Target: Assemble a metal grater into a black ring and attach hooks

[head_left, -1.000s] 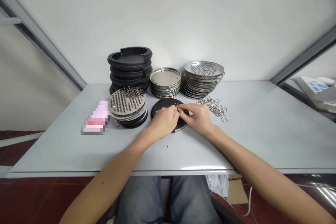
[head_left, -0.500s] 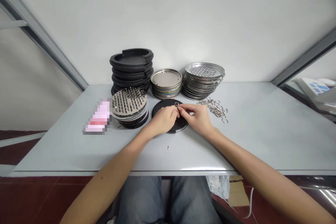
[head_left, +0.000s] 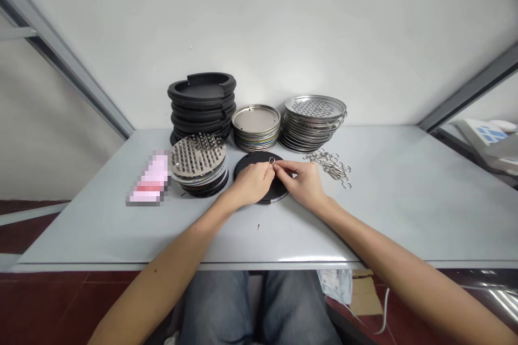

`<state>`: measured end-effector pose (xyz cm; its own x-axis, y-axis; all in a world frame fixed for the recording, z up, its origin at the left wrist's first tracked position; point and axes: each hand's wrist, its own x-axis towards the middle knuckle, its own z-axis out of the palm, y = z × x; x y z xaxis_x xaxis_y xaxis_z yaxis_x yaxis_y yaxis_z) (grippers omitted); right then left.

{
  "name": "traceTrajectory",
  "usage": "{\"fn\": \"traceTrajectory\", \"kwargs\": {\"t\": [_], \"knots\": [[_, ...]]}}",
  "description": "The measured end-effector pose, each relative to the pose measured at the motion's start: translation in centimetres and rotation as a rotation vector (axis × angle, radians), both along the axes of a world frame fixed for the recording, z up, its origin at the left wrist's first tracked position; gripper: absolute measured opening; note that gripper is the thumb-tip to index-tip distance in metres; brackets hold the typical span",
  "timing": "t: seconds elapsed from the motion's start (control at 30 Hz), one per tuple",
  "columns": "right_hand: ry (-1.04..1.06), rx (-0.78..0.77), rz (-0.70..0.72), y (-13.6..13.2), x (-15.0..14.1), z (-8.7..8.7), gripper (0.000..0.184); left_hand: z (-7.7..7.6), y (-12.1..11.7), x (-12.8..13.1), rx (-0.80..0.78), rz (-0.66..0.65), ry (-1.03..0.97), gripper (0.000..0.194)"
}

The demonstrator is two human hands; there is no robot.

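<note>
Over a round black disc (head_left: pixel 279 192) on the table, both my hands meet with fingertips together. My left hand (head_left: pixel 254 183) is closed in a pinch, and a small metal ring (head_left: pixel 272 160) stands up from between the fingertips. My right hand (head_left: pixel 303 180) pinches at the same ring from the right. Fingers hide the ring's lower part. Just right of my right hand lies a loose pile of small metal rings with shanks (head_left: pixel 334 164). To the left of the disc is a stack topped by a perforated metal plate (head_left: pixel 190 157) with small dark pieces on it.
Behind stand a tall stack of thick black rings (head_left: pixel 202 98), a stack of shallow metal discs (head_left: pixel 256 121) and a stack of perforated metal discs (head_left: pixel 313 108). A blurred pink item (head_left: pixel 149 178) lies left on the grey table (head_left: pixel 121 232). Metal frame posts rise at both sides.
The metal ring between my fingertips has turned slightly and looks narrower. My hands have barely moved, and the whole view has shifted a little.
</note>
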<state>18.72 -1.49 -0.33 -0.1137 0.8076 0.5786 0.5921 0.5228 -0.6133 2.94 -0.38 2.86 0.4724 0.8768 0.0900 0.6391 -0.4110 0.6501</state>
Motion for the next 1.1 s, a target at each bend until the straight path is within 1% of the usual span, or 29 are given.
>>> {"fn": "traceTrajectory", "kwargs": {"t": [0.13, 0.23, 0.4, 0.47, 0.53, 0.7, 0.8, 0.97, 1.1], "knots": [[-0.007, 0.008, -0.003, 0.0, -0.2, 0.0, 0.019, 0.0, 0.1, -0.1, -0.034, -0.021, -0.063, 0.03], [-0.019, 0.021, -0.007, 0.0, -0.3, 0.3, 0.019, -0.4, 0.5, -0.2, -0.086, -0.052, -0.167, 0.029], [-0.064, 0.09, -0.019, -0.1, -0.4, 0.4, 0.019, -1.3, 1.1, -0.6, -0.309, -0.114, -0.406, 0.027], [-0.078, 0.121, -0.008, -0.2, -0.4, 0.4, 0.02, -1.3, 1.1, -0.7, -0.384, -0.116, -0.458, 0.025], [-0.089, 0.147, -0.005, -0.3, -0.3, 0.3, 0.021, -1.3, 1.0, -0.7, -0.424, -0.106, -0.494, 0.024], [-0.109, 0.161, -0.007, -0.3, -0.2, 0.3, 0.02, -1.1, 0.8, -0.4, -0.447, -0.096, -0.523, 0.023], [-0.104, 0.169, 0.017, -0.2, -0.1, 0.3, 0.019, -1.1, 0.8, -0.4, -0.464, -0.104, -0.527, 0.023], [-0.063, 0.134, 0.06, -0.2, 0.1, 0.5, 0.019, -0.9, 0.8, -0.6, -0.508, -0.123, -0.555, 0.026], [-0.044, 0.158, 0.081, -0.2, 0.1, 0.6, 0.018, -1.0, 0.9, -0.6, -0.496, -0.151, -0.559, 0.025]]}}
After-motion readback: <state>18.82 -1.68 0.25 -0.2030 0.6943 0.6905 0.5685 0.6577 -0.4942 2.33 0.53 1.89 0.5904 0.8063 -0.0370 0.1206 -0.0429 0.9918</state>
